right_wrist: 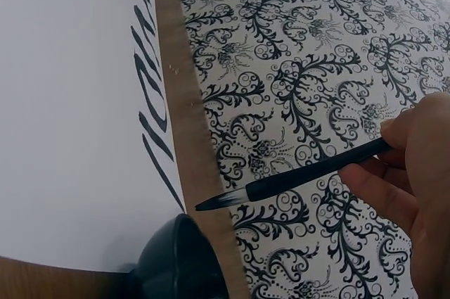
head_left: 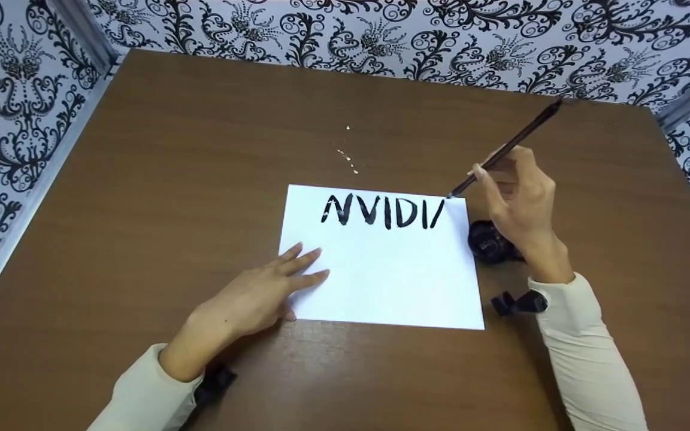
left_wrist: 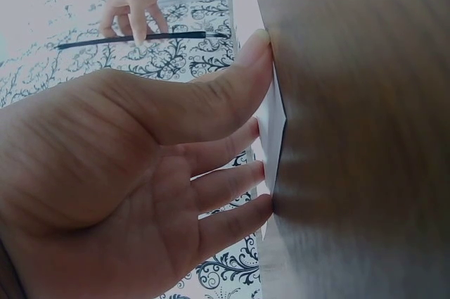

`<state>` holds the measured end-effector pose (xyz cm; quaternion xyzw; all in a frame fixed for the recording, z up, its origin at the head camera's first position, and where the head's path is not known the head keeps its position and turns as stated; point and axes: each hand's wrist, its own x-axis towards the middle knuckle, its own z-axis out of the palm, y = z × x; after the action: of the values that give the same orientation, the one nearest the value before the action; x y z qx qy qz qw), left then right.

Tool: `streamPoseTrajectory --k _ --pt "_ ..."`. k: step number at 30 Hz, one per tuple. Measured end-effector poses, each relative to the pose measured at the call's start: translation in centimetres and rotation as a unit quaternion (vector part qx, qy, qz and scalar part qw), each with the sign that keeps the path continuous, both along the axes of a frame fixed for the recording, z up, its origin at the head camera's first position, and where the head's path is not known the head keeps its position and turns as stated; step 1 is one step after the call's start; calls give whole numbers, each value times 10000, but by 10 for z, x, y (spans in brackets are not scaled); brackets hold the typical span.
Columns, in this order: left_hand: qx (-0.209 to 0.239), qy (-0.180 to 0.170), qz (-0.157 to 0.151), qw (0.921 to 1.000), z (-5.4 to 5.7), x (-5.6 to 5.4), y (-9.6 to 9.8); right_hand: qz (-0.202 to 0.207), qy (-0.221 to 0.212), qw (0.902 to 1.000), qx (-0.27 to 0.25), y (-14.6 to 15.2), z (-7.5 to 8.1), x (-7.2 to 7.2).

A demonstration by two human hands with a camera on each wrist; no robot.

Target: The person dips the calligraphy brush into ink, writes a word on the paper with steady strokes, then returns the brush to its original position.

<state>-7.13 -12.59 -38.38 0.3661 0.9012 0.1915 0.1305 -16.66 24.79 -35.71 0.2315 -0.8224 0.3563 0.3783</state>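
A white sheet of paper [head_left: 381,281] lies on the table, with black brush-painted letters reading "NVIDI" and a slanted stroke along its top. My right hand [head_left: 524,191] pinches a dark paintbrush [right_wrist: 302,176] between thumb and fingers. The bristles point down at the upper end of the slanted stroke; whether they touch the paper, I cannot tell. On the sheet's left edge rests my left hand [head_left: 261,293], its fingers spread; in the left wrist view its thumb and fingertips touch the paper. A dark round pot [head_left: 490,242] stands beside the sheet's right edge, below my right hand.
Small light specks [head_left: 348,158] dot the brown wooden table [head_left: 141,239] beyond the paper. Black-and-white patterned wallpaper [head_left: 381,36] borders the far and side edges. Dark devices sit at both wrists, the right one [head_left: 518,303] near the sheet's corner.
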Motion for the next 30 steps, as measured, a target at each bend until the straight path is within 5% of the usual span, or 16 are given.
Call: streamPoseTrajectory --k 22,30 --pt "80 132 -92 9998 0 0 -1 258 -230 9988 344 7 -2 -5" --pt "25 77 -67 9999 -1 0 -1 364 -636 9954 614 10 5 1"
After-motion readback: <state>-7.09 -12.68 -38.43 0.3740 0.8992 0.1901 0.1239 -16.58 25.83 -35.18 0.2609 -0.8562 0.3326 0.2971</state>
